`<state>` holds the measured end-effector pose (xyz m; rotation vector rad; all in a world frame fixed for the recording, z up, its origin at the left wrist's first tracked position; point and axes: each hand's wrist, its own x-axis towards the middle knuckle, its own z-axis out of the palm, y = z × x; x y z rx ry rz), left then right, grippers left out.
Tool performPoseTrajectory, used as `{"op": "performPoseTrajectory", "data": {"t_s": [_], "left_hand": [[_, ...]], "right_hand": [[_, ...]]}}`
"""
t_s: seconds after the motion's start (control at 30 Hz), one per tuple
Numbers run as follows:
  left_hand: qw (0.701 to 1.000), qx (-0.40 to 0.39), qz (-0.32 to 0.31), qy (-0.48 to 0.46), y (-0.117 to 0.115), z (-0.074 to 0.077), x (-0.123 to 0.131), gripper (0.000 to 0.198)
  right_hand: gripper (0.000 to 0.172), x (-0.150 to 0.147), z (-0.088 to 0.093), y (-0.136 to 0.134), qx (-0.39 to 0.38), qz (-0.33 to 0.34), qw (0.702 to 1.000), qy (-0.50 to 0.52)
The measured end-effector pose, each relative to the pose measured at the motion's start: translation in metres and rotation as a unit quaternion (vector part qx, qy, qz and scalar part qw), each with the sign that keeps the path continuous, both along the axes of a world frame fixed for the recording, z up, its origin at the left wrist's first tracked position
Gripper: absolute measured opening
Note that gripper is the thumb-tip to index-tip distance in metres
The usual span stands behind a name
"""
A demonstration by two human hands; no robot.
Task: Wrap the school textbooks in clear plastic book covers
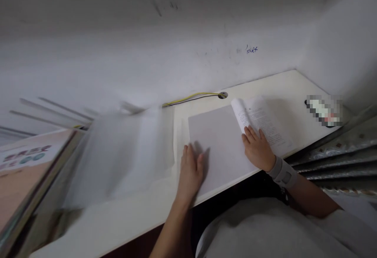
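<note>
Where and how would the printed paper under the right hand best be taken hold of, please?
I would take the printed paper by the far end of its curled left edge, coming from the left: the curl appears raised there, probably offering something to pinch, while the right hand lies over the near end.

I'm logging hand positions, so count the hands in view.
2: the left hand by the blank page's left edge, the right hand at the printed page. Neither is hidden.
</note>
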<state>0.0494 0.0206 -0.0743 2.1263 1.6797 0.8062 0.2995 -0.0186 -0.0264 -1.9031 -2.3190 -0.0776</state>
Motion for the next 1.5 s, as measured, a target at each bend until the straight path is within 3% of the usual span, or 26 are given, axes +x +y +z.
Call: {"op": "performPoseTrajectory", "data": {"t_s": [0.13, 0.37, 0.5, 0.63, 0.8, 0.93, 1.03, 1.13, 1.23, 1.33, 1.43, 1.5], "left_hand": [[1.000, -0.016, 0.010, -0.002, 0.002, -0.003, -0.011, 0.065], [0.999, 0.001, 0.007, 0.036, 0.001, -0.008, -0.009, 0.067], [0.999, -0.007, 0.004, 0.045, 0.001, -0.009, -0.011, 0.069], [0.999, 0.002, 0.009, 0.036, 0.000, -0.011, -0.014, 0.068], [0.999, 0.001, 0.002, 0.042, 0.001, -0.010, -0.013, 0.068], [0.999, -0.040, 0.021, 0.015, -0.001, -0.002, -0.012, 0.066], [0.989, -0.108, 0.055, -0.085, -0.002, 0.011, -0.015, 0.057], [0.946, -0.193, 0.089, -0.246, 0.001, 0.029, -0.023, 0.045], [0.869, -0.273, 0.107, -0.399, 0.014, 0.048, -0.032, 0.033], [0.808, -0.345, 0.116, -0.463, 0.031, 0.064, -0.038, 0.019], [0.789, -0.385, 0.140, -0.458, 0.043, 0.074, -0.036, 0.011], [0.803, -0.396, 0.136, -0.425, 0.046, 0.078, -0.030, 0.012]], "right_hand": [[0.046, 0.004, 0.007, 0.012, -0.009, 0.025, 1.000, 0.006], [0.051, 0.028, 0.013, 0.100, -0.052, 0.103, 0.993, -0.001], [0.054, 0.035, 0.006, 0.124, -0.085, 0.121, 0.989, -0.008], [0.054, 0.036, -0.004, 0.123, -0.065, 0.063, 0.996, -0.009], [0.061, 0.034, -0.009, 0.127, -0.061, 0.049, 0.996, 0.047], [0.068, 0.028, -0.001, 0.122, -0.066, 0.012, 0.996, 0.061], [0.065, 0.022, 0.011, 0.098, -0.016, 0.046, 0.998, 0.031], [0.052, 0.014, 0.015, 0.063, 0.027, 0.105, 0.994, -0.008], [0.044, 0.007, 0.006, 0.035, 0.023, 0.096, 0.995, -0.018], [0.042, 0.001, -0.006, 0.025, 0.028, 0.089, 0.996, -0.007], [0.044, -0.003, -0.012, 0.027, 0.039, 0.098, 0.994, -0.012], [0.046, -0.004, -0.013, 0.030, 0.041, 0.103, 0.994, -0.017]]}}
